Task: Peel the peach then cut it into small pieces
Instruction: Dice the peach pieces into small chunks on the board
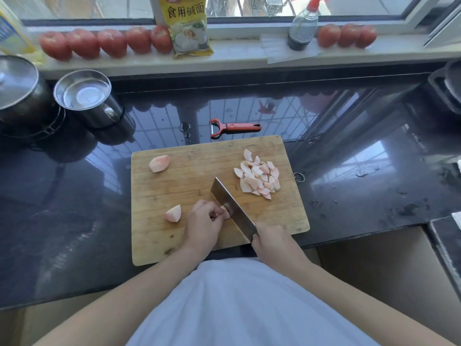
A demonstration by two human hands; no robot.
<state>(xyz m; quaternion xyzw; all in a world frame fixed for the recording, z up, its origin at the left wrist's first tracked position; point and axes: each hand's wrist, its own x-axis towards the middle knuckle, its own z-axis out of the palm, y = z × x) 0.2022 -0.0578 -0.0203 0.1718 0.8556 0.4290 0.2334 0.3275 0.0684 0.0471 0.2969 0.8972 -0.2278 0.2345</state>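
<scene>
On the wooden cutting board (174, 186) my left hand (203, 224) holds a peeled peach piece (225, 212) down with curled fingers. My right hand (272, 242) grips the handle of a cleaver (230, 207), whose blade stands on that piece right beside my left fingertips. Two larger peeled peach chunks lie on the board, one (172, 213) just left of my left hand and one (159, 163) at the far left corner. A pile of small cut peach pieces (258, 174) lies on the right part of the board.
A red-handled peeler (234, 128) lies on the dark glossy counter (361, 171) just behind the board. Two steel pots (84, 96) stand at the back left. Tomatoes (109, 42), a yellow packet (187, 26) and a bottle (301, 26) line the windowsill. The counter edge runs under my arms.
</scene>
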